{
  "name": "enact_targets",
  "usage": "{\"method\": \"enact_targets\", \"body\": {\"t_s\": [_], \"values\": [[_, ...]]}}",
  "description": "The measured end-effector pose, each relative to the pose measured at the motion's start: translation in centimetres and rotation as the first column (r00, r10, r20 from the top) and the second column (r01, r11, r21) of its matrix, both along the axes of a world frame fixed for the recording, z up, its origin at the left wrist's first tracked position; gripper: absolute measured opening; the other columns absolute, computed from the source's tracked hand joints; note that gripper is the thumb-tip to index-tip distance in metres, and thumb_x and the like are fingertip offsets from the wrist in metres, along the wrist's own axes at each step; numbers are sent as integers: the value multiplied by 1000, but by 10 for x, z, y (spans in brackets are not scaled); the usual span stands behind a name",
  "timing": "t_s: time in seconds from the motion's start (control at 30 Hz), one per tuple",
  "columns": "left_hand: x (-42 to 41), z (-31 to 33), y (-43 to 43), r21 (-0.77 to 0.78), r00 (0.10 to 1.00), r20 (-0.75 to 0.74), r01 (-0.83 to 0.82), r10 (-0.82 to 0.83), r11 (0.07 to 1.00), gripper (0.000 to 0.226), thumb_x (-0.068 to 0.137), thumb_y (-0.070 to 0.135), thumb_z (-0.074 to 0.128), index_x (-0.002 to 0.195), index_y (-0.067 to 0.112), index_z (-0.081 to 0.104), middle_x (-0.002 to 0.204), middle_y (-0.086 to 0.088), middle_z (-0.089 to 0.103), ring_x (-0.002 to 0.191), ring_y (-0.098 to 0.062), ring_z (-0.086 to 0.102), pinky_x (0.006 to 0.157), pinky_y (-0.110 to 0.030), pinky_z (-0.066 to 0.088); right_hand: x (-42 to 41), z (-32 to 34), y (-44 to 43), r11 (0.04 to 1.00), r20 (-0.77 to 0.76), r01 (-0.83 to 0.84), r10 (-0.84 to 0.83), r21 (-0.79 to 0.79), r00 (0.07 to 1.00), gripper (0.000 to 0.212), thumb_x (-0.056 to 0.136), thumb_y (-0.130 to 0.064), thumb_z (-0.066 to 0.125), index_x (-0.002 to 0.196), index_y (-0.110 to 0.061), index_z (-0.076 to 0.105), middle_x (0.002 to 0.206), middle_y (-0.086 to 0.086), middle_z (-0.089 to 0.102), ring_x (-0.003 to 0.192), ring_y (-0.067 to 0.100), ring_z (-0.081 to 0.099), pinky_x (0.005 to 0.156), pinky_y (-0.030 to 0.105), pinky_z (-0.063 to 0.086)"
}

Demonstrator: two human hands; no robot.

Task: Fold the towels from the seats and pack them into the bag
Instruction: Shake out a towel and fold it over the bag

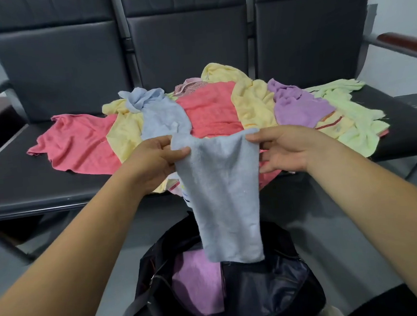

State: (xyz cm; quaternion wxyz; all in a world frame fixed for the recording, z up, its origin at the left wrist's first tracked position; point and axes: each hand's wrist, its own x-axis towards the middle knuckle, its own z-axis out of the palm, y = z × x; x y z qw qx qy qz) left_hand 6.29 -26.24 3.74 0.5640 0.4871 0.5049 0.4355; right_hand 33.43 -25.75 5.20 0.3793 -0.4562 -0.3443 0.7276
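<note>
Down at the bottom of the view, a black bag point(250, 291) stands open on the floor in front of the seats point(42, 186). Inside it lies a folded purple towel point(199, 280), flat against the left part of the opening; the right part shows only dark lining. A pale strip of cloth pokes out by the bag's left edge, too unclear to name.

Above the bag, both hands hold up a light blue towel point(220, 194) by its top corners. The left hand point(152, 159) is pinched shut on the left corner, thumb on the front of the cloth. The right hand point(284, 149) is pinched shut on the right corner. The towel hangs straight down in a long narrow panel, and its lower edge overlaps the bag's opening, just above the purple towel.

Behind the hands, a loose heap of towels covers the middle of the dark seats: a pink towel point(76, 143) at the left, a yellow towel point(123, 134), another blue towel point(159, 116), a red towel point(211, 110), a lilac towel point(298, 106) and a pale green towel point(357, 123) at the right.
</note>
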Motion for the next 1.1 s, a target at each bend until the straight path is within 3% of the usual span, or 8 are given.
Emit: {"method": "enact_targets", "body": {"t_s": [0.13, 0.23, 0.43, 0.57, 0.73, 0.83, 1.0, 1.1], "values": [[-5, 0, 3, 248, 888, -438, -28, 138, 968, 43, 90, 23, 76, 62, 7, 47, 56, -8, 43, 55, -12, 51, 54, -13, 45, 3, -1, 0, 987, 220, 27, -62, 160, 973, 11, 95, -7, 64, 90, -17, 66, 92, 5, 75, 87, 25, 72, 79, 43, 58], [-9, -2, 5, 175, 946, -319, -3, 60, 985, 60, 86, 40, 78, 91, -16, 59, 79, -18, 61, 79, -28, 68, 70, -26, 61, -2, -4, -1, 990, 190, 87, -107, 112, 976, 11, 96, -2, 61, 101, -10, 66, 92, 9, 73, 83, 22, 71, 73, 36, 61], [2, 4, -2, 51, 996, 78, 38, -42, 998, 44, 83, 29, 72, 110, -6, 70, 107, -18, 70, 96, -29, 66, 92, -36, 55, -1, 10, -3, 992, -228, 127, -127, -18, 965, 10, 82, 0, 67, 86, 5, 75, 98, 17, 76, 86, 23, 76, 79, 31, 62], [-2, -1, 1, 128, 997, -70, 26, -17, 991, 16, 90, 7, 70, 105, 4, 74, 109, -16, 74, 104, -30, 71, 97, -38, 53, 0, 3, 2, 984, 43, 125, -131, 125, 990, 30, 90, 7, 63, 120, 12, 64, 122, 23, 69, 111, 29, 70, 92, 37, 59], [1, -4, -1, 255, 886, -443, -19, 134, 967, 19, 97, 24, 66, 79, 21, 66, 75, 0, 70, 71, -16, 56, 74, -32, 45, 5, -5, 3, 962, 300, 131, -202, 239, 932, 7, 93, -9, 70, 96, -13, 66, 96, 8, 76, 92, 27, 74, 85, 44, 58], [4, -2, -1, 224, 920, -371, -46, 129, 973, 24, 97, 29, 66, 84, 9, 65, 75, -3, 67, 70, -14, 58, 75, -30, 49, 3, -5, 4, 966, 219, 166, -209, 197, 953, 12, 91, -7, 70, 103, -7, 68, 96, 8, 75, 85, 21, 73, 80, 37, 60], [9, 3, -4, -8, 988, 145, -54, 54, 999, 14, 85, 24, 75, 82, 11, 72, 77, -1, 59, 66, -13, 49, 69, -24, 42, 7, 4, 3, 978, -298, 206, -202, -21, 933, 33, 80, -7, 71, 113, -1, 66, 104, 12, 73, 105, 21, 71, 93, 35, 58], [14, 4, -8, 11, 977, 212, -13, 10, 1000, 14, 88, 3, 69, 93, 13, 78, 90, -2, 74, 80, -11, 68, 74, -20, 51, 9, 3, 4, 993, -228, 99, -82, 62, 970, 46, 79, -1, 66, 124, 6, 61, 123, 17, 70, 119, 25, 66, 98, 35, 56]]}}
